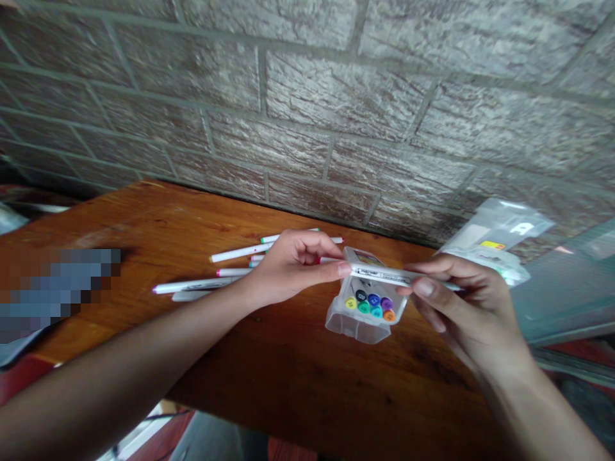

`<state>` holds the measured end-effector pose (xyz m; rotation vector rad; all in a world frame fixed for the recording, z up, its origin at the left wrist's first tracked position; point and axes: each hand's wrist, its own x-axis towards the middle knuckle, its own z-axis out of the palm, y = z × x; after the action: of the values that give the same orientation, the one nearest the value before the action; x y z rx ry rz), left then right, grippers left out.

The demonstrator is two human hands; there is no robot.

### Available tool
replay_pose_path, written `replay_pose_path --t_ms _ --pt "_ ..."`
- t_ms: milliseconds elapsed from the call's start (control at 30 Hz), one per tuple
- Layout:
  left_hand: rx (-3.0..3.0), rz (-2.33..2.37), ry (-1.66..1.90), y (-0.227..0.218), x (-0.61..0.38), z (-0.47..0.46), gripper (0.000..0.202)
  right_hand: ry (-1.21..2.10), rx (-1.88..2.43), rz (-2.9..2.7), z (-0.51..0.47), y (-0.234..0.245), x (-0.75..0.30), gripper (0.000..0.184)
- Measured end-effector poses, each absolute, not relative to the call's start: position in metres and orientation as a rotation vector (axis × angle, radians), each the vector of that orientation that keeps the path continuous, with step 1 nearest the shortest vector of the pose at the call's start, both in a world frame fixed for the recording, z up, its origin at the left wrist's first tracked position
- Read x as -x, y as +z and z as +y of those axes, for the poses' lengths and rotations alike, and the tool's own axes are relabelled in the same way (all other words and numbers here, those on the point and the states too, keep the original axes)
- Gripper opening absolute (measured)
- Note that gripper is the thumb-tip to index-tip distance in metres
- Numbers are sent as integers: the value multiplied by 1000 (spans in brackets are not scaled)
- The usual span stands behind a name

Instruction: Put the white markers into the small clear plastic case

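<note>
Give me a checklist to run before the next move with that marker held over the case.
1. White marker pinched at both ends by left hand and right hand: ok.
2. Clear case directly under it, open: ok.
3. Free slot beside the coloured caps: cannot tell.
4. Cap seated on the held marker: cannot tell.
5. Loose markers lying on the table, away from its near edge: ok.
</note>
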<state>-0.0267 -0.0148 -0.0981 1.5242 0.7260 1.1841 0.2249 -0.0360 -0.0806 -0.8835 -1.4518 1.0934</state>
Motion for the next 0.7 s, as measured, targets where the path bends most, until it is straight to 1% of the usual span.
replay_pose_path --t_ms 267,467,700 --pt "-1528 721 1189 -100 27 -13 18 1096 883 -1462 -36 -79 -225 18" --pt "-1630 743 1231 -104 27 -12 19 1053 848 -1526 -33 -83 -227 15" --pt "-1571 699 1199 -100 26 -13 18 1047 859 -1520 -34 -83 -227 16"
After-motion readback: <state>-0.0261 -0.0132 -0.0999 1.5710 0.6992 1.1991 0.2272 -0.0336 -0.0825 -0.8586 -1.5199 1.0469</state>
